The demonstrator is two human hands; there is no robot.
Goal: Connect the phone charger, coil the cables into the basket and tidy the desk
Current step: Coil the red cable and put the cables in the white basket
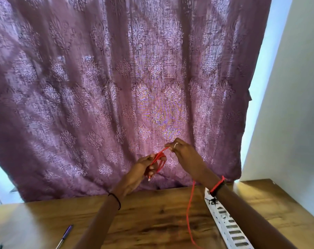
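Gripping the looped red cable in my left hand, fingers curled round the coils, I pinch a strand just above with my right hand. Both are raised above the table; the cable's remainder hangs down below my right wrist.

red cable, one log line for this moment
step: coiling cable | left hand: holds loops | right hand: pinches strand | tail: hangs over desk

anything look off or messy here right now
Nothing spilled or damaged. The red cable is only partly coiled round the left hand; its tail hangs below the right hand over the desk. A purple pen lies loose on the desk's left side.
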